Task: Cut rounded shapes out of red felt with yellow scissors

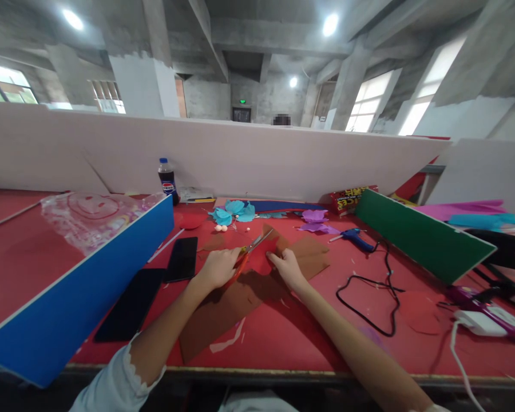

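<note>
My left hand [218,268] is closed round the orange handles of a pair of scissors [254,242], whose blades point up and to the right. The blades reach a piece of brown paper [274,234]. My right hand [288,269] pinches that piece between thumb and fingers, just right of the blade tips. Under and between the hands lie more sheets of brown paper [218,323] on the red tabletop [292,349]. Whether the blades are cutting right now is hard to make out.
A blue board [90,292] stands at left, beside two dark phone-like slabs [182,259]. Behind are a cola bottle [167,182], turquoise paper petals [234,212] and purple petals [314,220]. At right lie a blue glue gun [357,239], its black cord, and a green board [424,234].
</note>
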A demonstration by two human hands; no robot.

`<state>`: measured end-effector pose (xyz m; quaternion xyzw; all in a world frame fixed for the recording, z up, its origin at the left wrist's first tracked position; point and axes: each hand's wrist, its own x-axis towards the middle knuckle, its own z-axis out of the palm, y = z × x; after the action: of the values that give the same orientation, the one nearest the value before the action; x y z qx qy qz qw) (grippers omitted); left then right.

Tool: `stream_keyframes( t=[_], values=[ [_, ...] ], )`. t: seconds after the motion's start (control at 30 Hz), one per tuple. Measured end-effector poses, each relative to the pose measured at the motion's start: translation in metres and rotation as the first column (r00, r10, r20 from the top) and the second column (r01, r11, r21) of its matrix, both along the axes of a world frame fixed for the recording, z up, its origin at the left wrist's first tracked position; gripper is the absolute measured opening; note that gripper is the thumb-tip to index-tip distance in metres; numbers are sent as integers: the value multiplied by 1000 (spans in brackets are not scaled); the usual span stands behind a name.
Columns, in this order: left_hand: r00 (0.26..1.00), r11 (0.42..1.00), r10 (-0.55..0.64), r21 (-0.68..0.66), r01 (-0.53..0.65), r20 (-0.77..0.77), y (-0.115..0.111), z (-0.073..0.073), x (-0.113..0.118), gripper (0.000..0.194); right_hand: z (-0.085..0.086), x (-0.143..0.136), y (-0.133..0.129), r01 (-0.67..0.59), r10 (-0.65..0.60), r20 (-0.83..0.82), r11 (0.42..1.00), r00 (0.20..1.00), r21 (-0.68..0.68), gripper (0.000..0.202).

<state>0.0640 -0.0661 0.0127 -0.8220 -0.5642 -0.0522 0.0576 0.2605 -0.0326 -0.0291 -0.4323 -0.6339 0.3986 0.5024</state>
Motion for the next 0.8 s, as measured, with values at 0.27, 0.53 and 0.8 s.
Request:
stream_keyframes(
  t=[0.27, 0.53, 0.8],
  values=[
    [999, 999, 8, -53, -6, 41, -3, 4, 1, 36, 6, 1, -3, -18, 18, -7, 1000, 1000, -9, 20],
    [995, 999, -13, -45, 18, 99, -1, 0, 0, 42, 2, -1, -4, -93, 93, -24, 996, 995, 7, 18],
    [995, 999, -21, -24, 23, 95, -2, -1, 1, 41, 9, -2, -8, -112, 111, 10, 994, 994, 16, 17]
  ],
)
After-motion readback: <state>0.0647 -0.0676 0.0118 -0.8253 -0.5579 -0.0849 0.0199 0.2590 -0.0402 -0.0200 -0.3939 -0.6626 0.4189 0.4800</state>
